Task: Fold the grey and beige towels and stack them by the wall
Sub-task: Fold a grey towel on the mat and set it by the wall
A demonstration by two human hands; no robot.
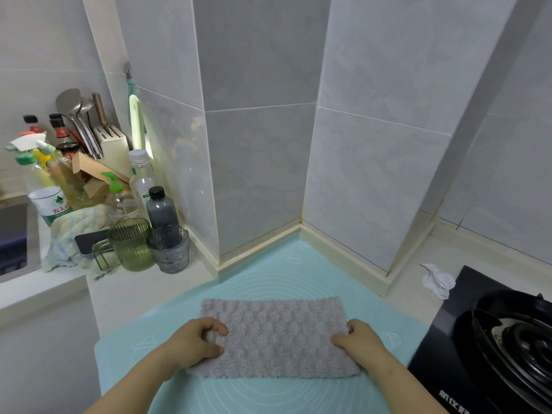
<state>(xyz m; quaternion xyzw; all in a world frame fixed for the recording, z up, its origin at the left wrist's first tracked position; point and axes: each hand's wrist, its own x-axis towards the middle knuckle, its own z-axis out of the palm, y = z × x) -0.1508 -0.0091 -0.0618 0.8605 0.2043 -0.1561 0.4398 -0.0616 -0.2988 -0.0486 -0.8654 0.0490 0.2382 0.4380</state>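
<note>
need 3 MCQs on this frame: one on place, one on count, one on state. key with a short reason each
1. Where does the grey towel lie?
A. in a laundry basket
B. on the pale blue mat
C. over a chair back

2. How many towels are on the mat?
A. one
B. two
C. three

3. What are the left hand and the right hand doing?
A. both hover clear of the towel
B. only one touches it
C. each grips one short end of it

Key:
1 B: the towel lies flat on the mat, which covers the counter.
2 A: only the grey one is on the mat; no beige towel shows there.
3 C: the fingers of each hand curl round an end of the towel.
</note>
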